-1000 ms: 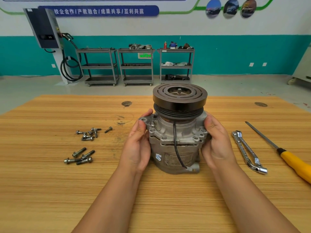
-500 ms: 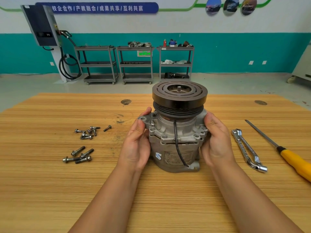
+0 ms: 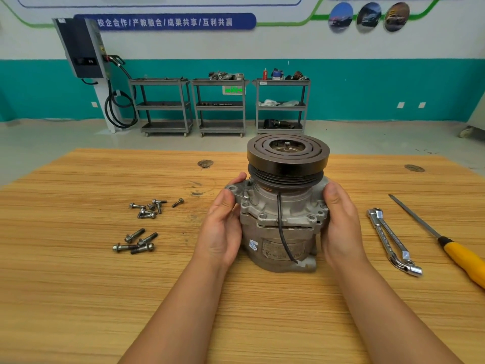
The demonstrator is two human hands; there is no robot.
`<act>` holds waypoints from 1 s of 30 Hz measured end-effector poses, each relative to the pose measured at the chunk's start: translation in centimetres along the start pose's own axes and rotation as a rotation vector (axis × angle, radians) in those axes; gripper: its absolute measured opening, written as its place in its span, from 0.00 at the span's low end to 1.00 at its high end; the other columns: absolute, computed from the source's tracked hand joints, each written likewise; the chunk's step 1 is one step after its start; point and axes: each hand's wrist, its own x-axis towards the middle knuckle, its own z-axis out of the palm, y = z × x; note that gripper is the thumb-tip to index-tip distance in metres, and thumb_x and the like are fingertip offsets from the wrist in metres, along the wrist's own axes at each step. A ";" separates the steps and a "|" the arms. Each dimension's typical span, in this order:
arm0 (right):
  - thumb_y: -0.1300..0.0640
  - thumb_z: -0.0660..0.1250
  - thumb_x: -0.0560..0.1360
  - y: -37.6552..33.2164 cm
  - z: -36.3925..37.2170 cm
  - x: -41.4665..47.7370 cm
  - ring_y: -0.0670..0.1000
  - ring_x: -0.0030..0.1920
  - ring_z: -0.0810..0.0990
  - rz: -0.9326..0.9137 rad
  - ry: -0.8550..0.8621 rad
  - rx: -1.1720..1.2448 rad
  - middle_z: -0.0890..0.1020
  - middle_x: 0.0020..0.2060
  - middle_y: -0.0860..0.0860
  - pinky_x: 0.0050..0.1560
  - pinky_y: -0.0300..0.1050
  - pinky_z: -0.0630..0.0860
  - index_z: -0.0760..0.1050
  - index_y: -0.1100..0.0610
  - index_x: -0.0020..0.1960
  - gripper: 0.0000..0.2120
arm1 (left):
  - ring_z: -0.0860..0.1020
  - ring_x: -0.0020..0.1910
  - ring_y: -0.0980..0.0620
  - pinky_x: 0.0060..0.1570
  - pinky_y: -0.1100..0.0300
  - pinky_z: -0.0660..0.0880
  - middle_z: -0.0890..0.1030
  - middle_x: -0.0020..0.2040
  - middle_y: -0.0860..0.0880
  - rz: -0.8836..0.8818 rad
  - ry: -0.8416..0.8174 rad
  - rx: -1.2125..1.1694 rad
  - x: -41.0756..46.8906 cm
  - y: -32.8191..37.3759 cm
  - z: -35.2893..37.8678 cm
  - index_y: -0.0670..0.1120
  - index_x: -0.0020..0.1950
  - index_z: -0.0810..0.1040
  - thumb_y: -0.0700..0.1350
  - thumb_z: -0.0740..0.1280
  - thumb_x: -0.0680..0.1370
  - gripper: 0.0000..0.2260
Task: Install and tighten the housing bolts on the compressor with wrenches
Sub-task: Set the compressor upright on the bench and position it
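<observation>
Grey cast aluminium, stood upright at the middle of the table [image 3: 78, 285]: compressor [image 3: 273, 240], black pulley [image 3: 287, 156] uppermost, clasped on both sides. Left hand [image 3: 223, 227] cupped round the left flank, thumb laid on a mounting ear, fingers out of sight behind. Right hand [image 3: 338, 222] curled round the right flank likewise, thumb up by the flange. Bolt holes along the flange seemingly unfilled. Bolts [image 3: 149, 209] loose on the table in two clusters well to the left, seemingly shorter ones farther back, longer ones nearer. Wrenches [image 3: 393, 243] lying to the right, untouched, beside a yellow-handled tool [image 3: 462, 256]. Judged an early stage, with nothing yet threaded. Top-heavy by the look of it, so likely to tip or roll if let go with one hand while reaching for a bolt. Risk too of mixing the two bolt lengths, bottoming a long one in a shallow hole or stripping soft aluminium thread. Possible cross-threading if started with a wrench rather than by finger. Black wire [image 3: 280, 227] down the front, crossing the flange, apt to be pinched under a bolt head or snagged by a swinging wrench.
</observation>
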 end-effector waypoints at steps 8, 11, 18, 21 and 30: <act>0.47 0.59 0.78 0.0 -0.1 0.2 0.45 0.54 0.81 -0.029 -0.004 -0.110 0.83 0.52 0.48 0.49 0.36 0.77 0.76 0.54 0.60 0.17 | 0.83 0.47 0.52 0.49 0.58 0.78 0.85 0.48 0.47 -0.020 0.032 0.099 -0.8 1.2 1.0 0.44 0.57 0.78 0.47 0.63 0.73 0.15; 0.48 0.59 0.77 -0.2 0.4 0.3 0.41 0.50 0.81 -0.029 -0.002 -0.121 0.84 0.49 0.44 0.44 0.31 0.75 0.77 0.52 0.57 0.15 | 0.82 0.45 0.51 0.49 0.57 0.78 0.84 0.48 0.46 -0.020 0.083 0.080 -1.1 1.5 1.4 0.44 0.58 0.78 0.47 0.63 0.72 0.16; 0.43 0.52 0.80 -0.8 -0.2 0.7 0.50 0.61 0.74 0.019 -0.007 -0.488 0.78 0.57 0.50 0.64 0.53 0.70 0.73 0.51 0.61 0.19 | 0.81 0.55 0.50 0.60 0.53 0.74 0.84 0.55 0.47 -0.117 0.187 0.263 -2.2 2.6 0.2 0.46 0.59 0.78 0.50 0.67 0.71 0.18; 0.40 0.51 0.80 -1.5 -0.5 0.5 0.53 0.64 0.72 0.100 -0.049 -0.551 0.77 0.58 0.48 0.66 0.56 0.67 0.71 0.47 0.60 0.18 | 0.81 0.56 0.52 0.56 0.57 0.76 0.83 0.55 0.51 -0.114 0.240 0.384 -3.9 3.8 -1.6 0.49 0.59 0.77 0.47 0.68 0.72 0.16; 0.38 0.50 0.79 -1.8 -0.1 -0.9 0.47 0.60 0.67 0.218 -0.038 -0.486 0.70 0.58 0.43 0.58 0.47 0.64 0.64 0.44 0.66 0.19 | 0.78 0.38 0.52 0.35 0.58 0.73 0.83 0.41 0.52 0.127 0.509 1.022 -4.7 9.4 -6.8 0.45 0.49 0.81 0.35 0.62 0.80 0.09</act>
